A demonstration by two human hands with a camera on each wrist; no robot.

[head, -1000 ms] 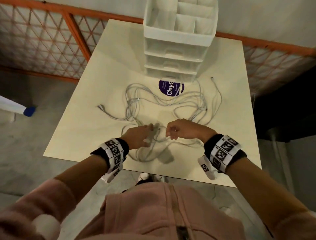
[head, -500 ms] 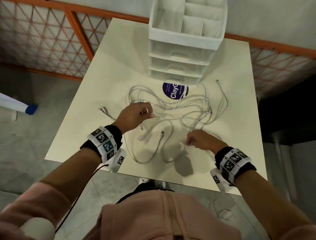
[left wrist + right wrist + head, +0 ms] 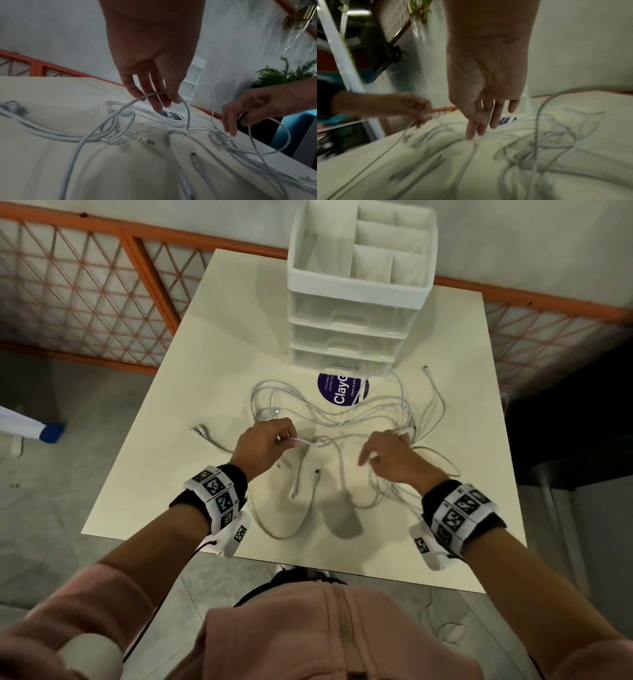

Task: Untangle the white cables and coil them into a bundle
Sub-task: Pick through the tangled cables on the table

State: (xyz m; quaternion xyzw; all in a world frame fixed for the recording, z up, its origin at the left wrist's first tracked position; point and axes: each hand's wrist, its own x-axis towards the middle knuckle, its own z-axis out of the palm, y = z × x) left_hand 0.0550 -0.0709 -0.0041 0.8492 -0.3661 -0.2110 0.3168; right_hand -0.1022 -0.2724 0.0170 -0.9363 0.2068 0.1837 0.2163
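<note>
Far left on the surface (image 3: 178, 412) I see a loose plug end (image 3: 199, 430) lying by itself. Next, my left hand (image 3: 262, 444) hovers over the tangle, its fingers (image 3: 155, 100) curled round one strand of the white cables (image 3: 335, 419), and from the left wrist view that strand loops up off the surface over the fingers and drops back into the pile. The cables themselves sprawl across the middle of the surface in a knotted mess, between my two hands and out beyond them. Just behind the mess sits a purple round sticker (image 3: 337, 390), partly crossed by the cables, and behind that stands a white drawer organiser (image 3: 356, 313). On to my right hand (image 3: 394, 457): fingers (image 3: 471, 129) straight and loosely spread, pointing down at the strands. A thin loop arches by its wrist in the left wrist view, but I cannot tell whether it touches. At the right, a cable end (image 3: 426, 368) curls away from the pile.
</note>
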